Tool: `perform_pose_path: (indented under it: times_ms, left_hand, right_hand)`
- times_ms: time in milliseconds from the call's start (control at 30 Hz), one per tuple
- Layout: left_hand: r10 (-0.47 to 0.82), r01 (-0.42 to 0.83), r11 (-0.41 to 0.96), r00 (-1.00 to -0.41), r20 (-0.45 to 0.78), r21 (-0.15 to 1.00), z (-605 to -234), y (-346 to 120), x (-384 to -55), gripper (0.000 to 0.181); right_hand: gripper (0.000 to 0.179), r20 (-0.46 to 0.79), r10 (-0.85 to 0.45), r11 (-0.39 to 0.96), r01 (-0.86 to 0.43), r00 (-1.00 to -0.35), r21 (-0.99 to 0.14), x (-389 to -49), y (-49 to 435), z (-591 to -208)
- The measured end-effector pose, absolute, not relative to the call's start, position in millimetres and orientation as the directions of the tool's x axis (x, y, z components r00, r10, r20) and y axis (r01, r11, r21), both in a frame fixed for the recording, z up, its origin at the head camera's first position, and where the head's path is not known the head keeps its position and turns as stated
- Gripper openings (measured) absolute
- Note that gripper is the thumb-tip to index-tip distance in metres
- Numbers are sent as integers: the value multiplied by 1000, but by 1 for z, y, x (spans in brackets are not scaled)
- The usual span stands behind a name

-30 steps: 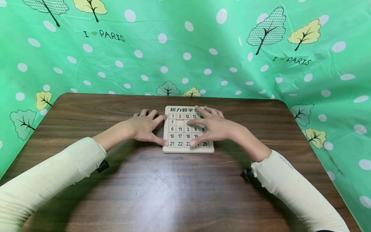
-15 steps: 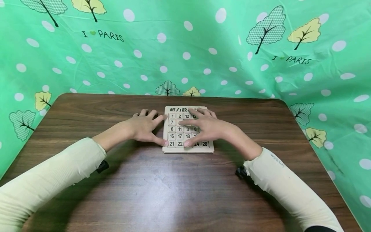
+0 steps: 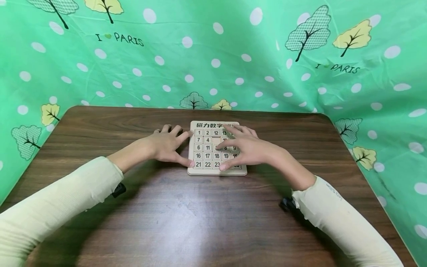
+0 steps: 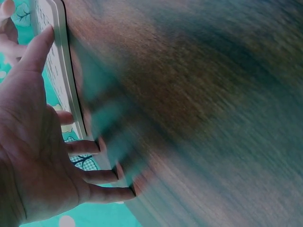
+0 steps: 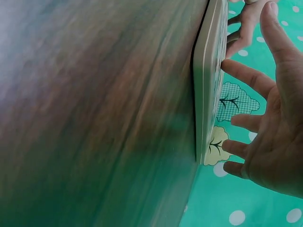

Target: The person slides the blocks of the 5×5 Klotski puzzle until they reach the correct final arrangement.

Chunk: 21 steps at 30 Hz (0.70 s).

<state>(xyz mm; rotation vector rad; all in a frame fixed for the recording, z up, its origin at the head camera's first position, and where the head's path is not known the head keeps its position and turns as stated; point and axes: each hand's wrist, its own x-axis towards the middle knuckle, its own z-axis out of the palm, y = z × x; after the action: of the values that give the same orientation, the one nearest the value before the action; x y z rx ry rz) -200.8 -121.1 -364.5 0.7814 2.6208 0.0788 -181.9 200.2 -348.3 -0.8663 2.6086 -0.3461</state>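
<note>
A pale number slide puzzle (image 3: 207,172) with square numbered tiles lies flat on the table. Its vacant cell (image 3: 216,141) is in the second row, right of the 4 tile (image 3: 208,140). My left hand (image 3: 165,145) spreads along the puzzle's left side, thumb on the lower left corner and index finger at the upper left edge. Over the right half is my right hand (image 3: 251,148), its index fingertip on a tile just below the vacant cell. In the right wrist view that index finger (image 5: 248,76) reaches the board face while the other fingers are off it. Several right-hand tiles are hidden.
The dark wood-grain table (image 3: 173,215) extends around the puzzle. Behind and beside it hangs a green dotted curtain (image 3: 213,48) printed with trees. Pale sleeves (image 3: 76,189) cover both forearms, and a small black device (image 3: 287,204) sits under the right wrist.
The right hand moved left, then back right, its index finger now one row lower. The 4 tile now fills the former gap, and the vacant cell is one place right. The left hand stayed still.
</note>
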Motion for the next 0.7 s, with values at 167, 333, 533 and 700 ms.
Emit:
perform_pose_path:
  times_ms: [167, 333, 533, 700]
  left_hand:
    - [539, 517, 840, -759, -365, 164, -365, -121, -202, 125]
    - [538, 517, 840, -757, -370, 166, -365, -121, -202, 126]
    - [538, 516, 840, -756, -373, 166, -365, -120, -201, 125]
    - [534, 516, 843, -761, -370, 155, -365, -120, -201, 126]
  right_hand:
    - [77, -269, -607, 789, -526, -748, -318, -182, 204, -348]
    - [84, -269, -588, 804, -517, -763, -293, -190, 204, -350]
    - [86, -286, -565, 821, -490, -774, -294, -198, 205, -352]
    - [85, -270, -573, 812, -492, -774, -314, -198, 204, -351]
